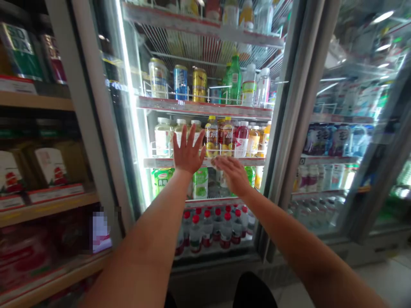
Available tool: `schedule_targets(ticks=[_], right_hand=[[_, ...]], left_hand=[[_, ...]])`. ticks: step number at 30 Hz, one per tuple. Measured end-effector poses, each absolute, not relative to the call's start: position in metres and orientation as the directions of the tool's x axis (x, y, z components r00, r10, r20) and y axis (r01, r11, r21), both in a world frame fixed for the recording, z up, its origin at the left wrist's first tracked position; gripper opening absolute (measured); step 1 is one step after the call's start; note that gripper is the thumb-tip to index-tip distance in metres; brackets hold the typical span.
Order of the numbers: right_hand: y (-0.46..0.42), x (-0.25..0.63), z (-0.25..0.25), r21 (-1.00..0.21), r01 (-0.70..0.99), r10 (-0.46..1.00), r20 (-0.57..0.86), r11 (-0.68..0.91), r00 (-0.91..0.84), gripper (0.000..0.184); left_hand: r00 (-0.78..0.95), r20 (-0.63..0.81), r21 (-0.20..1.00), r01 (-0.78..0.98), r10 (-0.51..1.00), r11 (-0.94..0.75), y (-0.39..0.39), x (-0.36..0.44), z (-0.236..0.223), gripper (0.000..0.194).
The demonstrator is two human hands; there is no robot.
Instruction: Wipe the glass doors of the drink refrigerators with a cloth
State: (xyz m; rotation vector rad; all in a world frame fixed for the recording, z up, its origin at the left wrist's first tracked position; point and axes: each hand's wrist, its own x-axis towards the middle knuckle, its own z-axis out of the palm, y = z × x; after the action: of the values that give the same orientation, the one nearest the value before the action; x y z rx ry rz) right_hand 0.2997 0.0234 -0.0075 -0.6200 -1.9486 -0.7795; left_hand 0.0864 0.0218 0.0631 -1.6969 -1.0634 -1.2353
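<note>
Both arms reach forward toward a lit drinks fridge. My left hand (188, 153) is open, its fingers spread upward in front of white-capped bottles (163, 136) on a middle shelf, and nothing is in it. To its right, my right hand (233, 173) is open and empty, fingers stretched toward the left, level with the edge of that shelf (257, 162). Just above it stand yellow-capped bottles of brown tea (212, 136) and a bottle of red drink (241, 139). Green cartons (200, 183) on the shelf below are partly hidden by my hands. Whether either hand touches anything, I cannot tell.
Higher up are a blue can (180, 81), a gold can (199, 84) and a green bottle (235, 81). Red-capped bottles (226, 231) fill the bottom. A metal door frame (297, 128) borders the right side; shelves with boxes (51, 164) stand at left.
</note>
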Motion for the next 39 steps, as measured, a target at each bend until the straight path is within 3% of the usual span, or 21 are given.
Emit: schedule_targets(ticks=[2, 4, 6, 8, 10, 12, 15, 17, 19, 21, 23, 25, 28, 30, 32, 35, 37, 39], right_hand=[[0.028, 0.301, 0.001, 0.104, 0.758, 0.080, 0.976, 0.644, -0.202, 0.057], [0.026, 0.296, -0.004, 0.061, 0.771, 0.079, 0.987, 0.634, -0.143, 0.057], [0.018, 0.288, -0.019, 0.194, 0.731, 0.108, 0.933, 0.654, -0.343, 0.058], [0.010, 0.283, -0.031, 0.399, 0.585, 0.105, 0.758, 0.706, -0.644, 0.056], [0.008, 0.284, -0.031, 0.494, 0.467, 0.087, 0.614, 0.733, -0.785, 0.053], [0.014, 0.289, -0.020, 0.432, 0.556, 0.113, 0.710, 0.710, -0.695, 0.052], [0.024, 0.290, -0.006, 0.157, 0.748, 0.150, 0.934, 0.645, -0.325, 0.055], [0.023, 0.284, -0.012, 0.080, 0.771, 0.151, 0.963, 0.632, -0.223, 0.056], [0.017, 0.276, -0.027, 0.216, 0.716, 0.129, 0.910, 0.664, -0.395, 0.053], [0.010, 0.274, -0.040, 0.425, 0.557, 0.091, 0.733, 0.713, -0.675, 0.049], [0.007, 0.279, -0.044, 0.510, 0.437, 0.072, 0.586, 0.741, -0.807, 0.048], [0.012, 0.288, -0.038, 0.445, 0.522, 0.107, 0.679, 0.728, -0.727, 0.049], [0.020, 0.296, -0.030, 0.190, 0.705, 0.140, 0.913, 0.683, -0.382, 0.054], [0.019, 0.294, -0.037, 0.102, 0.736, 0.150, 0.951, 0.670, -0.269, 0.054], [0.014, 0.289, -0.050, 0.212, 0.692, 0.151, 0.893, 0.690, -0.425, 0.052], [0.007, 0.287, -0.060, 0.480, 0.471, 0.081, 0.631, 0.740, -0.771, 0.044], [0.009, 0.291, -0.053, 0.493, 0.474, 0.060, 0.644, 0.730, -0.763, 0.043], [0.016, 0.294, -0.041, 0.347, 0.623, 0.086, 0.826, 0.701, -0.557, 0.047]], left_hand=[[0.186, 0.967, -0.114, 0.926, 0.172, -0.360, 0.022, 0.086, 0.063, 0.057], [0.186, 0.968, -0.116, 0.926, 0.167, -0.360, 0.022, 0.086, 0.063, 0.057], [0.186, 0.968, -0.117, 0.926, 0.167, -0.358, 0.021, 0.086, 0.063, 0.058], [0.188, 0.967, -0.117, 0.927, 0.173, -0.356, 0.020, 0.087, 0.063, 0.059], [0.182, 0.967, -0.108, 0.926, 0.179, -0.362, 0.019, 0.087, 0.063, 0.059], [0.173, 0.967, -0.091, 0.921, 0.188, -0.380, 0.019, 0.087, 0.063, 0.060], [0.163, 0.966, -0.070, 0.913, 0.200, -0.401, 0.018, 0.087, 0.063, 0.060], [0.165, 0.966, -0.074, 0.914, 0.198, -0.400, 0.018, 0.087, 0.063, 0.060], [0.169, 0.968, -0.083, 0.915, 0.186, -0.394, 0.019, 0.087, 0.063, 0.060], [0.173, 0.969, -0.093, 0.916, 0.176, -0.390, 0.019, 0.087, 0.062, 0.060], [0.174, 0.969, -0.095, 0.919, 0.176, -0.383, 0.019, 0.087, 0.062, 0.060], [0.175, 0.968, -0.097, 0.923, 0.182, -0.371, 0.019, 0.087, 0.062, 0.060], [0.176, 0.966, -0.098, 0.926, 0.188, -0.364, 0.018, 0.087, 0.062, 0.059], [0.176, 0.966, -0.096, 0.923, 0.189, -0.372, 0.018, 0.087, 0.062, 0.059], [0.172, 0.966, -0.088, 0.919, 0.191, -0.383, 0.018, 0.088, 0.062, 0.059], [0.168, 0.967, -0.080, 0.915, 0.193, -0.396, 0.018, 0.088, 0.062, 0.059], [0.164, 0.969, -0.079, 0.914, 0.186, -0.397, 0.018, 0.088, 0.062, 0.059], [0.163, 0.970, -0.080, 0.914, 0.179, -0.397, 0.019, 0.088, 0.062, 0.058]])
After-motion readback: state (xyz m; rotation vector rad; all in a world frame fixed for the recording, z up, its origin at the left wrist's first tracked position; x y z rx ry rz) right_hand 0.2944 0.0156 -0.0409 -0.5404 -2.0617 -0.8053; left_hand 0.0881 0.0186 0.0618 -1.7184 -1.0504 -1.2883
